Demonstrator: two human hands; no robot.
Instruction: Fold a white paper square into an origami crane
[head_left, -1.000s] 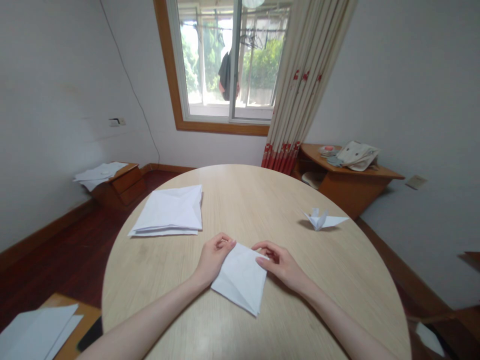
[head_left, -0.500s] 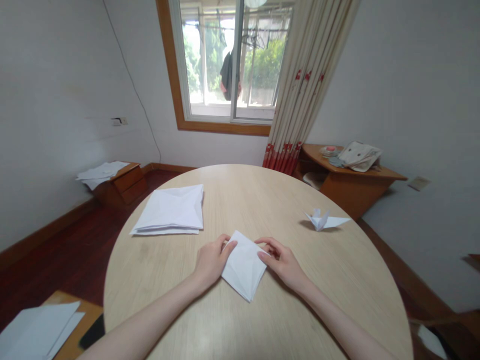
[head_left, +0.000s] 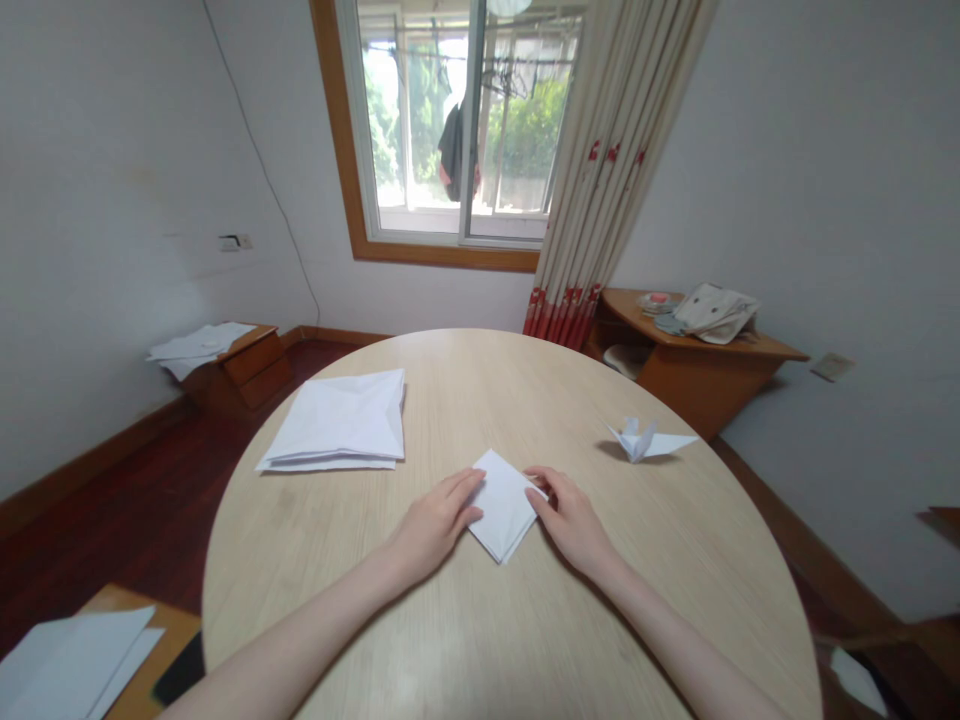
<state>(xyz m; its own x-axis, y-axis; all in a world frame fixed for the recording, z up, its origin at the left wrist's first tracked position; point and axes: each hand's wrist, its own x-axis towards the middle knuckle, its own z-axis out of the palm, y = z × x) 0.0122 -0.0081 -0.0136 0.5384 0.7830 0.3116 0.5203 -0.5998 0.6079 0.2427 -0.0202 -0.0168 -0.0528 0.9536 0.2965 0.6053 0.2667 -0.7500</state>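
A white sheet of folded paper point(head_left: 504, 505), layered into a diamond, lies on the table in front of me with one point towards me. My left hand point(head_left: 439, 515) rests at its left corner, fingers stretched out and thumb apart, the fingertips on the paper's edge. At the right corner, my right hand point(head_left: 566, 515) pinches the paper, thumb on top and fingers curled behind the edge. Farther right on the table stands a folded paper crane point(head_left: 637, 440), apart from both hands.
A stack of white paper point(head_left: 337, 420) lies at the left of the round wooden table point(head_left: 510, 385). More white sheets point(head_left: 75, 655) rest on a wooden surface at lower left. A small cabinet point(head_left: 259, 365) and a corner desk point(head_left: 720, 385) stand beyond the table.
The folded paper has moved slightly away from me and sits flatter. My left hand has loosened from a pinch to stretched fingers on its edge. My right hand stays at the right corner.
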